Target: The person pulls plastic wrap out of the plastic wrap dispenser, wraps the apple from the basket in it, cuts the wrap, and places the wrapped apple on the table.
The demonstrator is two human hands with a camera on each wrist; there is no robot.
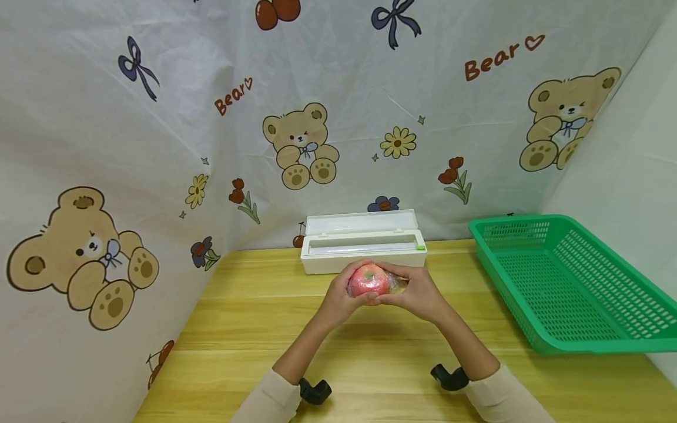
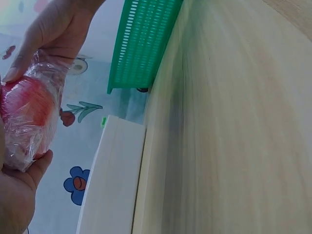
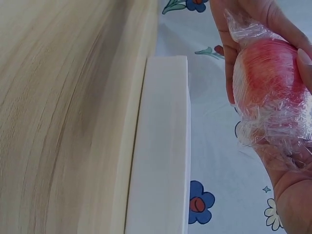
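A red apple in clear cling film is held up above the wooden table, stem side visible in the head view. My left hand grips it from the left, thumb along its near side and fingers around the back. From the right, my right hand holds the wrapped apple, with bunched film between its thumb and fingers. Both thumb tips meet in front of the fruit. In the wrist views the film looks crinkled and gathered at the apple's ends. Just behind the hands stands a white cling film box with its lid raised.
A green plastic basket stands at the right of the wooden table. A white cloth printed with bears and flowers hangs behind and at the left. Black wrist devices sit at both sleeve cuffs.
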